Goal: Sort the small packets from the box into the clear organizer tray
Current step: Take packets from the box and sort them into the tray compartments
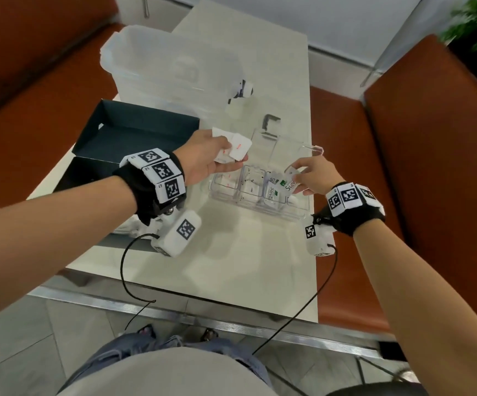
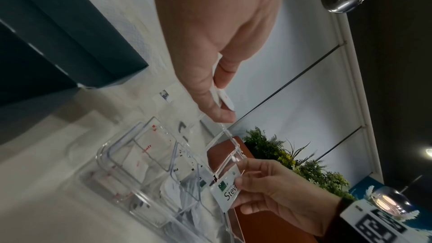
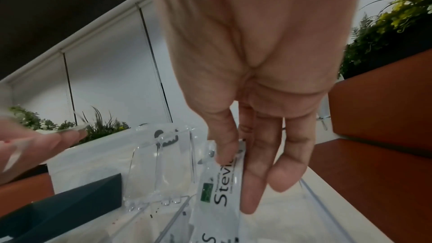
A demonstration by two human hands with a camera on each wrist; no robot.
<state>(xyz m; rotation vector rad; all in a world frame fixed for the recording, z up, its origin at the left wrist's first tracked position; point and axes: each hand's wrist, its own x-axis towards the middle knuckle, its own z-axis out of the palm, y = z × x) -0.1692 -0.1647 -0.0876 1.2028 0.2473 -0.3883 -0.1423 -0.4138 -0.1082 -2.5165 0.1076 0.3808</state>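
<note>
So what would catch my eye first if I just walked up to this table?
Probably the two hands working over the clear plastic organizer tray on the pale table: the left hand holds a few white paper packets with red print, while the right hand pinches a white Stevia packet with a green logo just above the tray. Left of the tray lies an open dark box.

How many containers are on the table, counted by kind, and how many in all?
Dark box halves: 2
Clear organizer tray: 1
Translucent white bin: 1
Total: 4
</note>
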